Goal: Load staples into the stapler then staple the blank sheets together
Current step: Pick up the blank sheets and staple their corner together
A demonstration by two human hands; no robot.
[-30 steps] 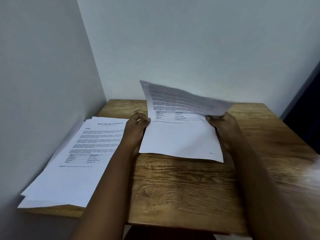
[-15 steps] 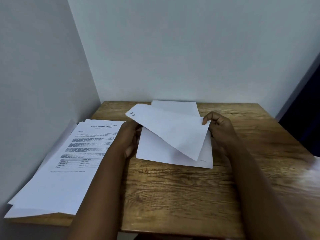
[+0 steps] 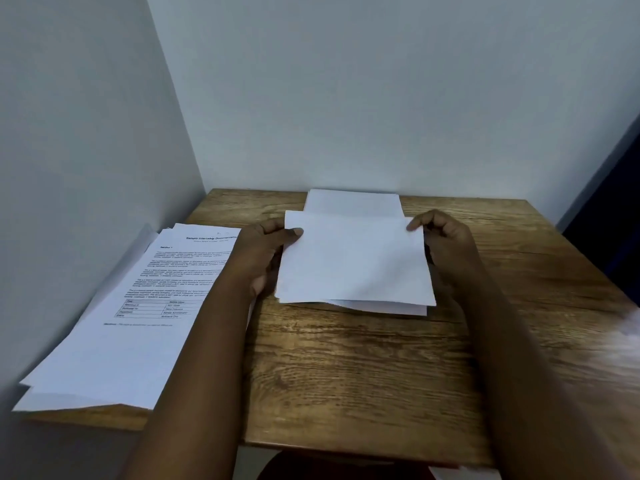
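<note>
A blank white sheet (image 3: 353, 261) lies face down across the middle of the wooden table (image 3: 346, 368), on top of other white sheets (image 3: 353, 202) whose far edge shows behind it. My left hand (image 3: 263, 251) pinches the top sheet's left edge, thumb on top. At the upper right corner, my right hand (image 3: 446, 244) pinches the same sheet between thumb and fingertips. No stapler and no staples are in view.
A stack of printed pages (image 3: 138, 306) lies along the table's left side against the left wall, overhanging the front edge. The table stands in a corner of pale walls. A blurred white patch (image 3: 628, 337) shows at the right edge.
The top sheet, lifted with its print showing a second ago, has been turned over and laid flat, blank side up. Both hands have stayed at its edges.
</note>
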